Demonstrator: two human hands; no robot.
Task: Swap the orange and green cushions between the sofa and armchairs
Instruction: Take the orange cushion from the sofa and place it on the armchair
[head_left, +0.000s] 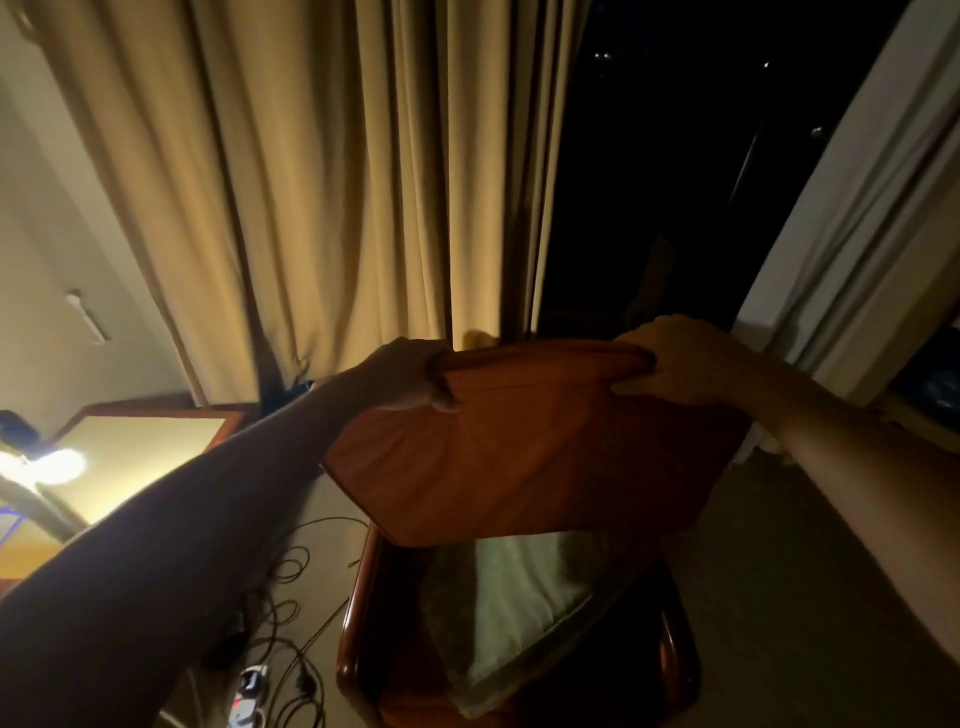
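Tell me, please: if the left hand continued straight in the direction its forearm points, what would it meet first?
Probably the beige curtain, since the left hand, gripping the orange cushion, points up and away toward it. Depth is unclear.

One orange cushion (519, 457), one armchair (358, 623), two hands (410, 376).

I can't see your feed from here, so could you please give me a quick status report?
Left hand and right hand both shut on orange cushion, top edge. Cushion held above armchair. Pale cloth on seat below; cables on floor, left.
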